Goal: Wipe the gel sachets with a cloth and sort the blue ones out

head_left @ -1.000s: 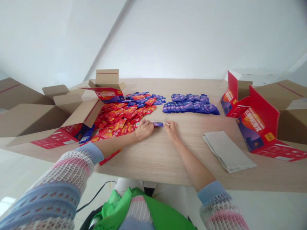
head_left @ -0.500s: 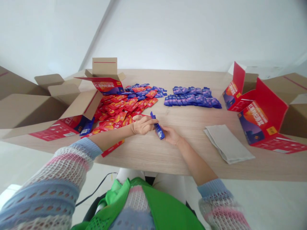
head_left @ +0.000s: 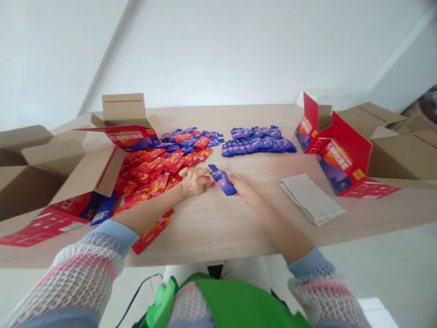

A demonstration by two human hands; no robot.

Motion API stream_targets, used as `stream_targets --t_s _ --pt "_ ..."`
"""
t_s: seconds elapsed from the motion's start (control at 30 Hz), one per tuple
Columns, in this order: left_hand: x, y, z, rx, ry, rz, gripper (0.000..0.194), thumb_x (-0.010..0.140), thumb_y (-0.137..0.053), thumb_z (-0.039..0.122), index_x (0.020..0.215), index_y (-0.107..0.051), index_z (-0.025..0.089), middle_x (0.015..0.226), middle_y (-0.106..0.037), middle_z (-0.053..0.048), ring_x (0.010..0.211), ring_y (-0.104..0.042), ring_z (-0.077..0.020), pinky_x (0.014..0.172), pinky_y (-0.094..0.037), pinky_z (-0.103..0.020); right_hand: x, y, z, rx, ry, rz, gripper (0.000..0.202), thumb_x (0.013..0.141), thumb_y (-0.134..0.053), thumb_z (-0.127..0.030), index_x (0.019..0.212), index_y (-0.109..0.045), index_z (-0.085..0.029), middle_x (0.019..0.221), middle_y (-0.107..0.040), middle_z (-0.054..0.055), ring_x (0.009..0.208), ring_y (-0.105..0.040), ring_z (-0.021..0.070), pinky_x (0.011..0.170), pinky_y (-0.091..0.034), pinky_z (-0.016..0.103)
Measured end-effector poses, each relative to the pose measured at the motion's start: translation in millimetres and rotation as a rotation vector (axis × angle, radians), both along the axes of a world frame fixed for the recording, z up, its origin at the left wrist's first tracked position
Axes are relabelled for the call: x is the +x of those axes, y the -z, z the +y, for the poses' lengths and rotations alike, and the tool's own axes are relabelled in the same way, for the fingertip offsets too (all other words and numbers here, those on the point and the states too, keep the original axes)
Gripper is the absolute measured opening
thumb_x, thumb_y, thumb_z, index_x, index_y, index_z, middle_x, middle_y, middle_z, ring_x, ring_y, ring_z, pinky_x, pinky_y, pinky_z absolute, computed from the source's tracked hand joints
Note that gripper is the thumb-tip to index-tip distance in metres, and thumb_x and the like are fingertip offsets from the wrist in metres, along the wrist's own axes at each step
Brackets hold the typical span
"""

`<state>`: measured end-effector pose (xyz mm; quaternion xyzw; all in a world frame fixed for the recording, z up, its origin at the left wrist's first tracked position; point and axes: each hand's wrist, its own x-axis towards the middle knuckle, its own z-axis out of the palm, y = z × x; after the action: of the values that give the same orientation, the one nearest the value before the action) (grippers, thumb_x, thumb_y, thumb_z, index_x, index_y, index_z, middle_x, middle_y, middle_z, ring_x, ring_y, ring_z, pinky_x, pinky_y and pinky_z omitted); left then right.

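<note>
A blue-purple sachet (head_left: 223, 181) with white lettering is held above the table, its printed face turned up. The fingers and thumb of my right hand (head_left: 241, 186) grip its right side. My left hand (head_left: 197, 181) is just left of the sachet, with bent fingers apart and a small gap to it. A bit of red shows at those fingertips; whether they touch it I cannot make out. Behind and beside my left hand spreads a loose heap of red sachets (head_left: 157, 171). More blue sachets (head_left: 188, 143) lie mixed with red ones at its far end.
Overlapping rows of blue sachets (head_left: 259, 145) lie at the back centre. Open cartons stand on the left (head_left: 77, 212) and right (head_left: 344, 164), another at the back left (head_left: 129, 136). A folded grey cloth (head_left: 312, 198) lies right of my hands. One red sachet (head_left: 152, 233) is near the front edge.
My left fingers have come off the blue sachet, which has turned from its narrow edge to show its lettered face. My right hand still grips it. The camera view has shifted.
</note>
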<state>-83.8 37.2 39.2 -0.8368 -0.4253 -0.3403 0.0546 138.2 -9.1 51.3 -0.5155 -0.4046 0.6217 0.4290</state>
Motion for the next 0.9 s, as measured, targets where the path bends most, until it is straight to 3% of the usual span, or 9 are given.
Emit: stream_targets --t_s 0.07,0.17,0.27,0.33,0.47,0.6,0.77,0.9 --pt "7.6 -3.4 14.2 0.136 -0.014 -0.09 0.028 0.077 -0.056 0.048 0.082 -0.047 0.022 0.102 -0.061 -0.01 0.101 -0.056 -0.0285 0.097 -0.03 -0.061 26.0 -9.9 29.0 0.116 0.095 -0.144 0.038 0.084 -0.054 -0.057 0.082 -0.062 -0.02 0.066 -0.055 -0.001 0.055 -0.046 0.0124 0.051 -0.034 0.024" --pt "15.7 -13.3 35.5 0.319 -0.083 -0.303 0.033 0.076 -0.059 0.043 0.096 -0.043 0.022 0.119 -0.051 -0.016 0.112 -0.051 -0.0335 0.096 -0.03 -0.063 73.9 -29.8 78.7 0.294 0.359 -0.469 0.047 0.088 -0.045 -0.06 0.075 -0.061 -0.019 0.066 -0.056 0.001 0.063 -0.051 0.0156 0.057 -0.038 0.026" --pt "19.3 -24.3 54.6 0.397 -0.096 -0.452 0.041 0.075 -0.063 0.038 0.105 -0.04 0.022 0.127 -0.042 -0.02 0.117 -0.047 -0.0352 0.096 -0.035 -0.061 113.7 -45.6 120.4 0.23 0.565 -0.917 0.05 0.094 -0.038 -0.055 0.076 -0.066 -0.017 0.076 -0.064 0.008 0.08 -0.059 0.0212 0.069 -0.042 0.029" --pt "20.8 -31.2 63.9 0.44 -0.061 -0.518 0.043 0.075 -0.063 0.037 0.108 -0.038 0.022 0.127 -0.04 -0.021 0.119 -0.045 -0.0353 0.096 -0.036 -0.061 128.7 -50.0 140.7 0.126 0.641 -1.106 0.049 0.097 -0.036 -0.048 0.083 -0.069 -0.015 0.09 -0.068 0.015 0.093 -0.06 0.0248 0.078 -0.042 0.032" --pt "22.5 -43.7 72.9 0.493 -0.004 -0.572 0.039 0.079 -0.059 0.034 0.109 -0.038 0.021 0.127 -0.038 -0.019 0.12 -0.043 -0.0326 0.096 -0.039 -0.058 136.8 -45.7 172.1 0.011 0.731 -1.214 0.053 0.097 -0.035 -0.048 0.099 -0.071 -0.009 0.113 -0.062 0.025 0.114 -0.051 0.0326 0.093 -0.035 0.047" --pt "18.0 -48.1 77.4 0.46 -0.06 -0.511 0.037 0.081 -0.058 0.031 0.11 -0.035 0.023 0.126 -0.037 -0.019 0.115 -0.047 -0.0298 0.094 -0.043 -0.056 135.3 -35.8 202.7 -0.09 0.762 -1.283 0.053 0.093 -0.044 -0.052 0.107 -0.069 -0.008 0.131 -0.049 0.028 0.127 -0.036 0.0359 0.098 -0.027 0.054" --pt "5.4 -35.7 85.9 0.399 -0.075 -0.475 0.04 0.078 -0.061 0.03 0.109 -0.037 0.024 0.125 -0.037 -0.018 0.115 -0.047 -0.0319 0.092 -0.045 -0.058 132.8 -22.8 229.2 -0.136 0.798 -1.343 0.048 0.079 -0.067 -0.046 0.103 -0.07 -0.005 0.134 -0.043 0.03 0.127 -0.029 0.0392 0.099 -0.023 0.055" --pt "-2.1 -21.2 93.1 0.362 -0.108 -0.457 0.04 0.075 -0.064 0.029 0.107 -0.04 0.024 0.126 -0.039 -0.018 0.115 -0.049 -0.0324 0.095 -0.042 -0.058 128.6 -12.7 234.4 -0.059 0.887 -1.384 0.046 0.079 -0.068 -0.037 0.108 -0.066 -0.002 0.134 -0.039 0.03 0.125 -0.028 0.0374 0.101 -0.023 0.054"
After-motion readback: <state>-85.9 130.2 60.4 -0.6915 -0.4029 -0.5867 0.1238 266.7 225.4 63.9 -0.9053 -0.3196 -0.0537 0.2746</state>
